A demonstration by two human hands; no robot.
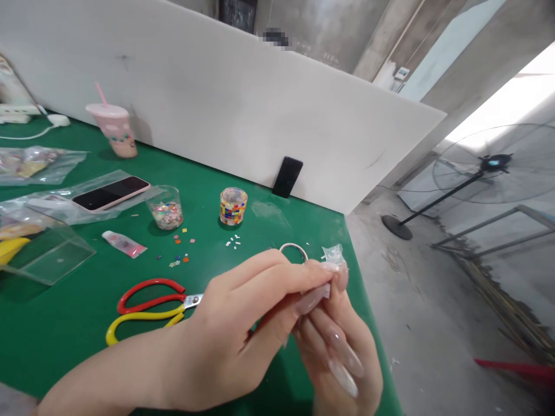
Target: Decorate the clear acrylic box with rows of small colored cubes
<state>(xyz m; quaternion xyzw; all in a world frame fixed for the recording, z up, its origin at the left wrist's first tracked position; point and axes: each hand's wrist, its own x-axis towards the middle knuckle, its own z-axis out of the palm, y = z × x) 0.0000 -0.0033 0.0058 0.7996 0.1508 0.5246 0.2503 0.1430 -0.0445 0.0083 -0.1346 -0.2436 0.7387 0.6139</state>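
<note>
- Both hands are raised over the near right part of the green worktop (199, 190), their fingertips meeting.
- The left hand (243, 323) reaches across from the left, thumb and fingers pinched on a small clear plastic piece (333, 254).
- The right hand (347, 352) grips the same piece from the other side, its other fingers curled in towards the palm; the plastic sticks up above the fingertips, though the fingers cover its lower part and I cannot tell what else they may hold.
- Just behind the left hand's fingers, a thin pale ring (295, 245) lies partly hidden.
- Scissors (173, 299) with one red and one yellow handle lie left of the left hand, their blades hidden behind it.
- Farther back stands a round, multicoloured container (233, 214), with white bits (228, 244) scattered in front.
- To its left, a clear cup (167, 214) holds small colourful pieces; more lie loose nearby, beside a pink-and-white tube (124, 244).
- A black phone (287, 177) leans against the white partition (208, 104).
</note>
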